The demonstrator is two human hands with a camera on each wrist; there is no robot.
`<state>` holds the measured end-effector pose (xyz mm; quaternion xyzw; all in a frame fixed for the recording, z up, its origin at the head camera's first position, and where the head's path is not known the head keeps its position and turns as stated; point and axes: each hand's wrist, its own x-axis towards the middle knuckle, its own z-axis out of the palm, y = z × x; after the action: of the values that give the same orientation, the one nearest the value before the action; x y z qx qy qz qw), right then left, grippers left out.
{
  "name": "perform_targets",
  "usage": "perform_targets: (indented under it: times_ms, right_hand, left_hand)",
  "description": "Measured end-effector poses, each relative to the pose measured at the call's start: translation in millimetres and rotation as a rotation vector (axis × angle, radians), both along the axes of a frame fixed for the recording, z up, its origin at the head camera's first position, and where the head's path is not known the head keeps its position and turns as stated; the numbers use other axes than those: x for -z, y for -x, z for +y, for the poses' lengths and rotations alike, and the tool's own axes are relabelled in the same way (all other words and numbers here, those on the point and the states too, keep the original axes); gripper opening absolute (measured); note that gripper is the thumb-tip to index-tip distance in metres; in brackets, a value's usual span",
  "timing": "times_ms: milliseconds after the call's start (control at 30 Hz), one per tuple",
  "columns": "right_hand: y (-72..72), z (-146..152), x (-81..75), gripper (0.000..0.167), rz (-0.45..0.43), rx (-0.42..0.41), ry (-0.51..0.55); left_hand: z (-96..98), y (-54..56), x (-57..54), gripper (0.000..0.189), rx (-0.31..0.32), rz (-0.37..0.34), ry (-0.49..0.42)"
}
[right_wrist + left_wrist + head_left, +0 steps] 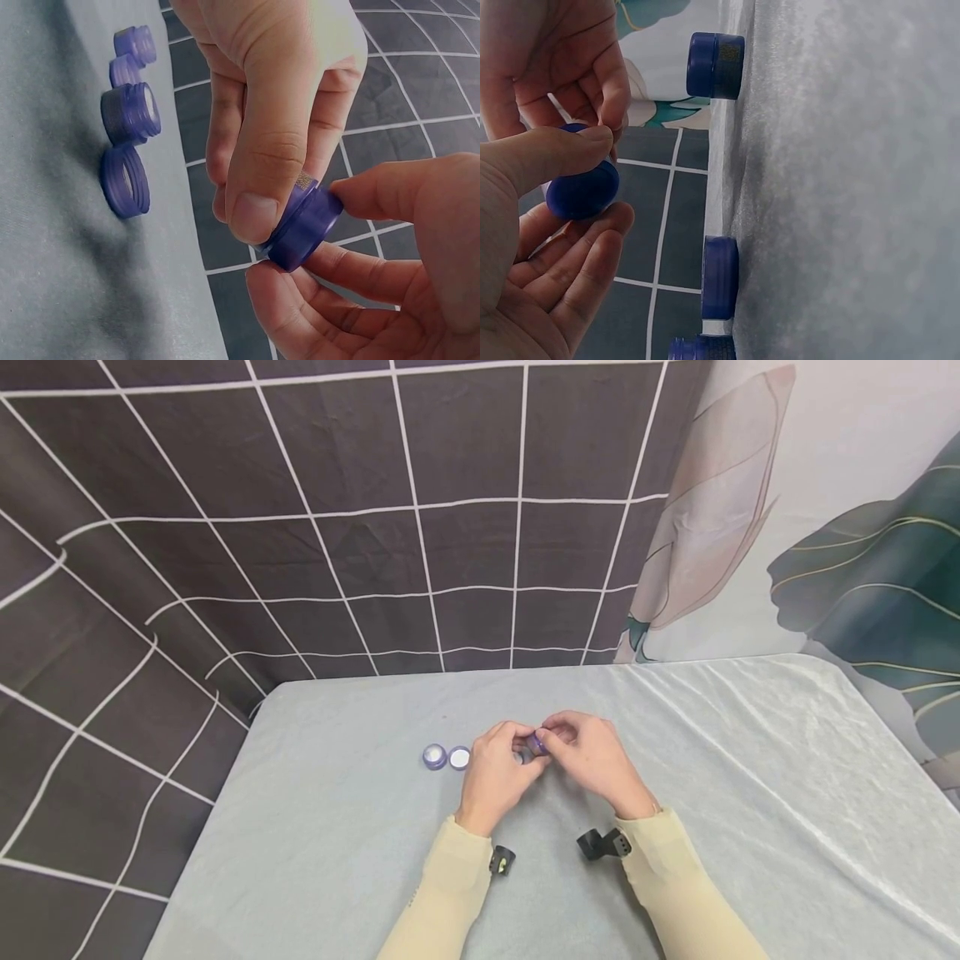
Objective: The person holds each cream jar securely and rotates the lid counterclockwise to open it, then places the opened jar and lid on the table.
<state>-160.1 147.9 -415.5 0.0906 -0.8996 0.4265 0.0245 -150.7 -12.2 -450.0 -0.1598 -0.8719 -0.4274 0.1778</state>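
My left hand (495, 768) and right hand (600, 760) meet over the bed-like surface around one small purple jar (304, 225). In the right wrist view, the left thumb presses the jar's labelled side, while the right thumb and fingers pinch its smooth, wider end. The jar is tilted and held above the cloth. Beside the left hand lie an open purple jar (434, 757) with pale contents and an upturned lid (459, 757). The right wrist view shows another open jar (131, 112) and a nearer lid (126, 181). Whether the held jar's two parts are joined is unclear.
A pale velvety cloth (322, 860) covers the surface. In the left wrist view, a jar that looks capped (716, 65) stands farther right. A dark grid-patterned curtain (360, 552) hangs behind and at left, a leaf-patterned one (862, 568) at right.
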Motion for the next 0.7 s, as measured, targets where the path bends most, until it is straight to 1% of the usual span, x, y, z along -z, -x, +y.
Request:
perform_targets:
  times_ms: [500,700]
  right_hand:
    - [0.5,0.6,1.1,0.025,0.028,-0.013,-0.005]
    - [0.6,0.1,1.6,0.024,0.019,-0.018,-0.004]
  left_hand:
    - [0.0,0.1,-0.6,0.034,-0.010,0.034,0.018]
    - [-0.2,-0.4,-1.3,0.034,-0.003,0.007,0.013]
